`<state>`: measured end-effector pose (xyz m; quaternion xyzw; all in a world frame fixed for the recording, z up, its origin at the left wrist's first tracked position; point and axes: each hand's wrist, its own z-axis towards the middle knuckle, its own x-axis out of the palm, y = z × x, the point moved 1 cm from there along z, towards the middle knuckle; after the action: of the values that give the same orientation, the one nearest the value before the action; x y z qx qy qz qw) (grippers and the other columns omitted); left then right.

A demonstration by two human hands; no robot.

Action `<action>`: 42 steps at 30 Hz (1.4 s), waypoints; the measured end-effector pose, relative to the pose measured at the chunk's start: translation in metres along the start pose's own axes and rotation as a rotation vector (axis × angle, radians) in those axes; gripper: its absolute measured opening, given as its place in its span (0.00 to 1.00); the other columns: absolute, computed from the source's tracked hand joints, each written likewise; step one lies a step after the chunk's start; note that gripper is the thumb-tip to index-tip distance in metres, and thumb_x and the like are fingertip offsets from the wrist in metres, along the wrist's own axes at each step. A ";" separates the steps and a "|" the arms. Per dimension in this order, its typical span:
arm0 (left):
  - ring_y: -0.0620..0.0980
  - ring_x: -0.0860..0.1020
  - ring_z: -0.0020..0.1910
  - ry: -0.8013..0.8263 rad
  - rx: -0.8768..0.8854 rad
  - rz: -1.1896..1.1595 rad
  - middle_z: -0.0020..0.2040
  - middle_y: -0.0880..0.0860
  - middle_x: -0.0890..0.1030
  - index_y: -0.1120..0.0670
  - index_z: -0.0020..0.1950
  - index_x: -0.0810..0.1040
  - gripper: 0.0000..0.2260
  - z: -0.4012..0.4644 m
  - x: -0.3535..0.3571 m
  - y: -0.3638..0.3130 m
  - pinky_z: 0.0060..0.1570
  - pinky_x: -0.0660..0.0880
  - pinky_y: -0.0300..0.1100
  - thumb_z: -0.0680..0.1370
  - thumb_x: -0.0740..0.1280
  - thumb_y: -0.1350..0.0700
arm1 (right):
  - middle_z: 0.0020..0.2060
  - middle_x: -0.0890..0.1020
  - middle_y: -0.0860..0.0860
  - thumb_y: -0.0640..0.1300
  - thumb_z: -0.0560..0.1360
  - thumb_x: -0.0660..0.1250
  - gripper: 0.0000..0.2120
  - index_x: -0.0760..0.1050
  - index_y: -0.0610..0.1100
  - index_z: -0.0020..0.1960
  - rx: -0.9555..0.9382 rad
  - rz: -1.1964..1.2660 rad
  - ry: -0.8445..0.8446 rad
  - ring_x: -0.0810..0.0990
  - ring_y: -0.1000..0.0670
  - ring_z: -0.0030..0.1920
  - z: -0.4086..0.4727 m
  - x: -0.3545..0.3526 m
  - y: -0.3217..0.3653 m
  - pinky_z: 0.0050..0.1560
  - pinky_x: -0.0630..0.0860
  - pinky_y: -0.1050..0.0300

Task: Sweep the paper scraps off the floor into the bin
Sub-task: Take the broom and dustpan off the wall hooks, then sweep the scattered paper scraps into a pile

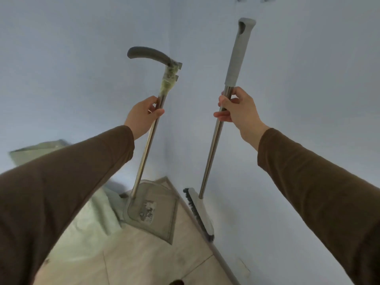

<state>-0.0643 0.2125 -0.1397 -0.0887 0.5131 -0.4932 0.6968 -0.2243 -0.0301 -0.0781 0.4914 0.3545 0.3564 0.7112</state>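
Our left hand grips the dustpan pole; our right hand grips the broom pole; both tools flank the wall corner, above the floor.

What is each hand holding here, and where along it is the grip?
The left hand grips the dustpan by its metal pole, just below the taped joint under the curved handle. The right hand grips the broom by its metal pole, just below the grey sleeve.

Nothing here can be read. The grey dustpan carries a torn, worn sticker on its pan, with dark marks too blurred and broken to make out as letters or numbers.
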 end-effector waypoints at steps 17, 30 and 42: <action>0.53 0.84 0.46 0.041 -0.666 -0.651 0.55 0.64 0.77 0.64 0.62 0.76 0.14 -0.246 -0.062 0.062 0.45 0.83 0.43 0.77 0.68 0.70 | 0.56 0.74 0.43 0.60 0.82 0.54 0.26 0.77 0.41 0.62 0.668 0.287 0.329 0.81 0.41 0.49 -0.138 0.122 -0.077 0.59 0.79 0.44; 0.64 0.72 0.60 0.477 -1.083 -1.232 0.53 0.62 0.76 0.61 0.61 0.75 0.47 -0.370 -0.168 0.074 0.61 0.77 0.60 0.57 0.73 0.25 | 0.57 0.77 0.43 0.66 0.71 0.69 0.31 0.74 0.44 0.64 0.874 0.417 0.473 0.75 0.41 0.58 -0.258 0.208 -0.077 0.58 0.78 0.38; 0.57 0.75 0.55 0.495 -1.024 -1.119 0.53 0.60 0.80 0.62 0.57 0.78 0.23 -0.567 -0.267 0.061 0.73 0.60 0.67 0.71 0.75 0.47 | 0.60 0.66 0.37 0.33 0.80 0.61 0.07 0.69 0.38 0.58 1.177 0.414 0.405 0.70 0.30 0.65 -0.478 0.273 -0.048 0.43 0.80 0.37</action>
<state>-0.4798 0.6673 -0.2702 -0.5300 0.6951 -0.4784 0.0844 -0.4905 0.4043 -0.2930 0.7799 0.5152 0.3179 0.1592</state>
